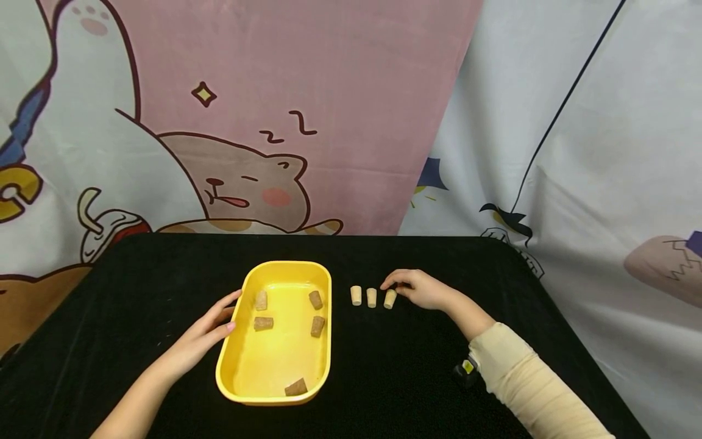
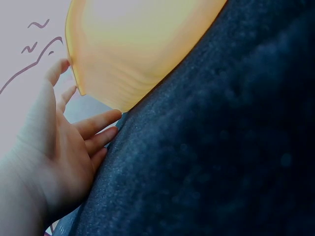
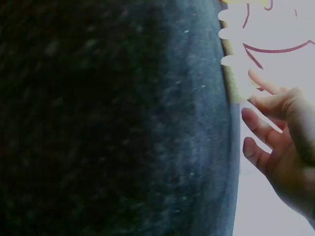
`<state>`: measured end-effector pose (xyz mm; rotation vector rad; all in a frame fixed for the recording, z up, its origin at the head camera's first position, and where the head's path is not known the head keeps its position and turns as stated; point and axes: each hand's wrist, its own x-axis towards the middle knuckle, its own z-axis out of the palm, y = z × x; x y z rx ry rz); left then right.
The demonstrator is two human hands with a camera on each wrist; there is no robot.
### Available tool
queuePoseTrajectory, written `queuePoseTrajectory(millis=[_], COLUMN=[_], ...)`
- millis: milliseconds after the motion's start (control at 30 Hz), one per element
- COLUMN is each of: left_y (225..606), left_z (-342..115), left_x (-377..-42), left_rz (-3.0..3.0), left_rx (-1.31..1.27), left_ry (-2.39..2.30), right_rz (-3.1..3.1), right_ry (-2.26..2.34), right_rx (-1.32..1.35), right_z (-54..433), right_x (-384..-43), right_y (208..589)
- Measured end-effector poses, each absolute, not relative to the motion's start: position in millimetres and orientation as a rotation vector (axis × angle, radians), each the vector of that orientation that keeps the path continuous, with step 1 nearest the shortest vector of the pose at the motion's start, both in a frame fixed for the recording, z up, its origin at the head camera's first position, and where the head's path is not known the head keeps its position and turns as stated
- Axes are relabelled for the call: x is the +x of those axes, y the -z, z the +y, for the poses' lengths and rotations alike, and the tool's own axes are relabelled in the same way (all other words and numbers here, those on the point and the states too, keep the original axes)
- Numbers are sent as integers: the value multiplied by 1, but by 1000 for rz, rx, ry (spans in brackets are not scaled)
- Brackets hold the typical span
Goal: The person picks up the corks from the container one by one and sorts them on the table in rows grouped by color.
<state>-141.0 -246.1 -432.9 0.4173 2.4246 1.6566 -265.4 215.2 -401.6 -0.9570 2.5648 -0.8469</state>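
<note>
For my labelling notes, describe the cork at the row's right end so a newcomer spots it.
On the black table, find the yellow tray. To its right is a row of three pale corks. Yours is the rightmost cork, the one closest to the right hand.

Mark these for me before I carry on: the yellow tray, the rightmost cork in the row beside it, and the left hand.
Yellow tray [image 1: 274, 356]: head view, bare floor inside.
Rightmost cork [image 1: 390, 299]: head view, middle of its side.
Left hand [image 1: 196, 339]: head view, middle of the hand.
</note>
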Motion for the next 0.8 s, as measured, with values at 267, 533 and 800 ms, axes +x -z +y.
queuePoseTrajectory(millis=[267,533,800], left_y=[432,432,432], left_z=[-246,-245,-246], left_x=[-140,-140,-140], left_rz=[2435,2431,2429], left_rx=[429,421,429], left_ry=[-1655,-1654,-1655], right_rz=[2599,2627,2654], right_ry=[897,995,1141], right_rx=[-975,-1103,-1196], right_z=[213,201,173], right_x=[-262,-253,-235], right_y=[386,362,340])
